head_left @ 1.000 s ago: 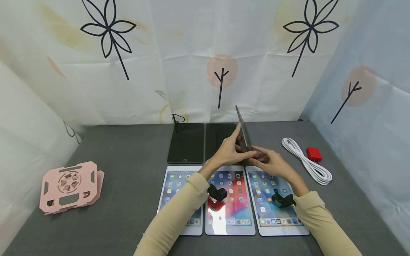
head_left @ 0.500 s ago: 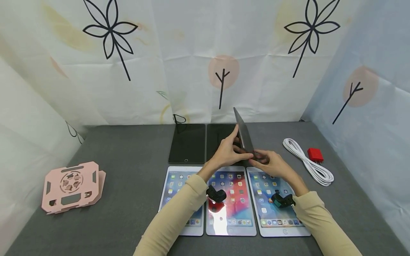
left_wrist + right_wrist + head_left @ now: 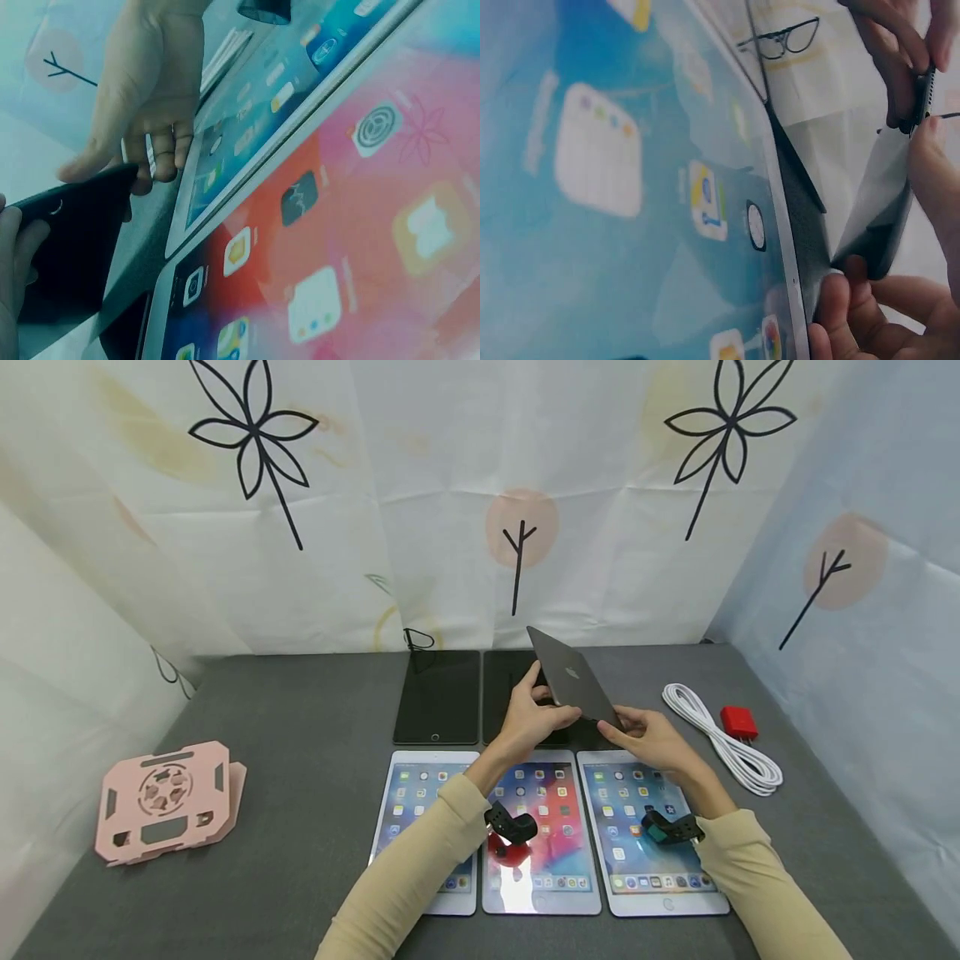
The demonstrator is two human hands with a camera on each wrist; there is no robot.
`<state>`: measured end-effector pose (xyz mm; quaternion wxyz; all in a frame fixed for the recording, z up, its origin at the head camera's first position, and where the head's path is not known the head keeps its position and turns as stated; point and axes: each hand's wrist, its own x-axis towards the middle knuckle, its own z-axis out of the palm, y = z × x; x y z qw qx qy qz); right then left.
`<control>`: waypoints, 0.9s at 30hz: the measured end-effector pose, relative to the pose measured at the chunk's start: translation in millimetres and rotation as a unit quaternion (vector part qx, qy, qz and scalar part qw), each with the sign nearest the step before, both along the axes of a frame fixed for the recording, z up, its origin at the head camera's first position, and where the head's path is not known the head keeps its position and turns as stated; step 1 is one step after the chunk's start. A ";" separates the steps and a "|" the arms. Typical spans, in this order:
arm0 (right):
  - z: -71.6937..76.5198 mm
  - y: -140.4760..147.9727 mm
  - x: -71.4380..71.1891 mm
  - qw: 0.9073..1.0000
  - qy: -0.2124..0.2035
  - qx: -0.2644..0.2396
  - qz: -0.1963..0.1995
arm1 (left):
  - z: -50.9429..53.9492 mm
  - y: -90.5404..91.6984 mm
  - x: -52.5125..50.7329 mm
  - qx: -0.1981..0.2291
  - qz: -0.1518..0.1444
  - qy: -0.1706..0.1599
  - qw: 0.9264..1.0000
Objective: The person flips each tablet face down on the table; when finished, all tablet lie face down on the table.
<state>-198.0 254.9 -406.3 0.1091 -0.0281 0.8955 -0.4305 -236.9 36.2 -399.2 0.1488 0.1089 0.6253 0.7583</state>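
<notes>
Both hands hold a dark grey tablet (image 3: 573, 678) in the air, tilted, with its grey back and logo turned up in the head view. My left hand (image 3: 531, 714) grips its left edge, thumb along the near edge. At the near right corner, my right hand (image 3: 651, 743) pinches the tablet with its thumb on top and fingers beneath. The left wrist view catches the dark face of the held tablet (image 3: 71, 262) from below. In the right wrist view, the tablet (image 3: 881, 202) appears between the fingers of both hands.
Beneath the arms lie white tablets with lit screens: left (image 3: 420, 785), middle (image 3: 558, 852), right (image 3: 622, 827). Behind them are two black tablets, one at left (image 3: 437, 697) and one partly covered (image 3: 504, 681). A white cable (image 3: 720, 739), red charger (image 3: 738, 722) and pink stand (image 3: 165, 797) flank them.
The held tablet has turned from nearly edge-on to showing its grey back, and its top has swung left and lower. Both hands turned with it, keeping their grip.
</notes>
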 end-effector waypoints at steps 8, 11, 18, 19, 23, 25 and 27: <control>6.1 12.3 5.8 0.998 -0.013 -0.033 -0.051 | -2.9 4.9 0.9 -0.015 -0.034 -0.027 0.999; 9.0 15.4 9.3 0.998 -0.014 -0.028 -0.061 | -4.3 6.5 0.6 -0.027 -0.051 -0.018 0.998; 10.3 26.0 14.2 0.997 -0.019 -0.015 -0.076 | -11.6 11.0 -0.8 -0.077 -0.080 0.007 0.994; 10.2 27.8 14.6 0.997 -0.018 -0.012 -0.079 | -12.9 11.9 -1.2 -0.086 -0.084 0.012 0.993; 11.4 34.9 15.0 0.996 -0.008 0.000 -0.088 | -18.5 15.3 -1.5 -0.135 -0.099 0.036 0.985; 11.8 37.6 14.6 0.996 0.000 0.010 -0.086 | -21.2 16.6 -1.4 -0.150 -0.104 0.040 0.982; 11.9 39.1 14.3 0.996 0.006 0.021 -0.084 | -23.8 18.1 -1.5 -0.153 -0.105 0.034 0.982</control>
